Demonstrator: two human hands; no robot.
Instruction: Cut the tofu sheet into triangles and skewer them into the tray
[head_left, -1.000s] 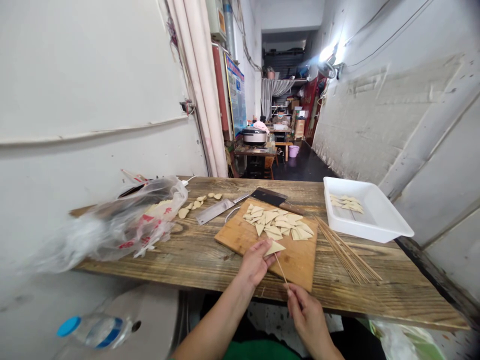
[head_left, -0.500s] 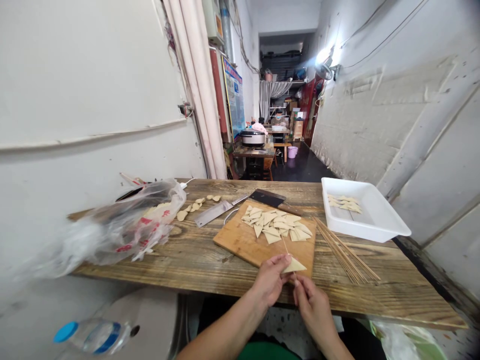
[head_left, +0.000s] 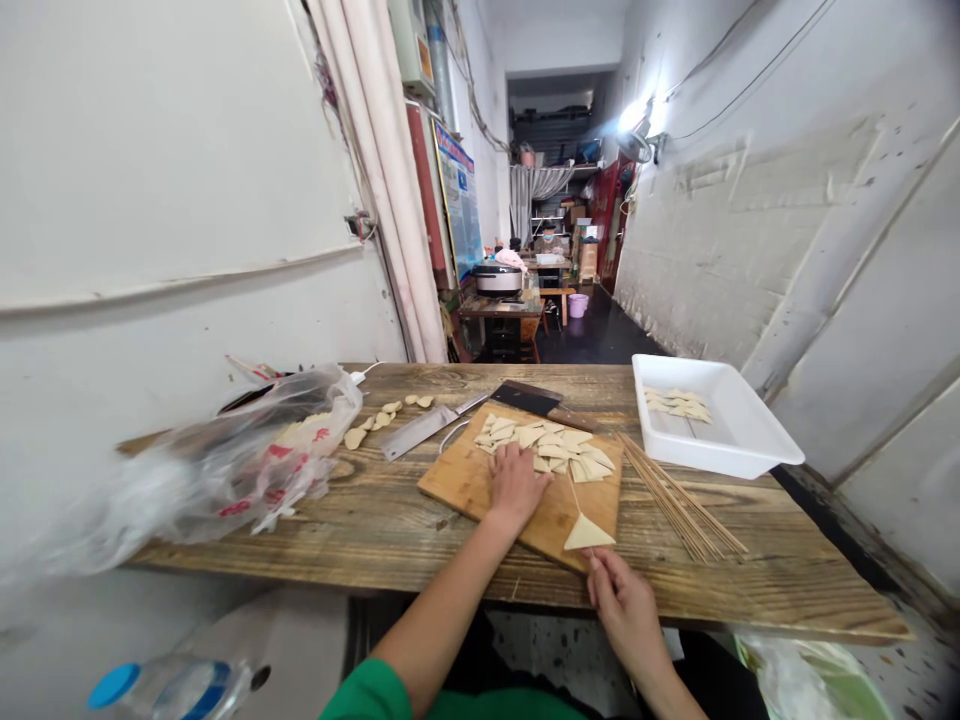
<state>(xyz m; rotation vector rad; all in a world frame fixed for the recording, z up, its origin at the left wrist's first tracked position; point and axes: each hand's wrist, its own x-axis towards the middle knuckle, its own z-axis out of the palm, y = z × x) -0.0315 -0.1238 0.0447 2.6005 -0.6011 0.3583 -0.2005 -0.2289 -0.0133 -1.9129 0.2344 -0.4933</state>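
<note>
My right hand (head_left: 624,600) is closed in a pinch at the front edge of the cutting board (head_left: 457,480). It grips the lower end of a thin bamboo skewer (head_left: 574,495), which carries one pale yellow triangular slice (head_left: 589,533). The skewer's tip points away from me, towards a pile of similar slices (head_left: 551,440) on the board. My left hand (head_left: 517,487) lies over the left front part of that pile, palm down, fingers reaching onto the slices. Its fingertips are partly hidden, and no slice shows lifted in it.
Loose bamboo skewers (head_left: 675,500) lie right of the board. A white tray (head_left: 750,425) behind them holds skewered slices (head_left: 679,404). A cleaver (head_left: 420,430) and a dark-bladed knife (head_left: 525,400) lie beyond the board. Left are round pale pieces (head_left: 390,408) and a plastic bag (head_left: 247,460).
My left hand has let go of the triangular slice on the skewer and moved left and away from me onto the pile. My right hand keeps its grip on the skewer.
</note>
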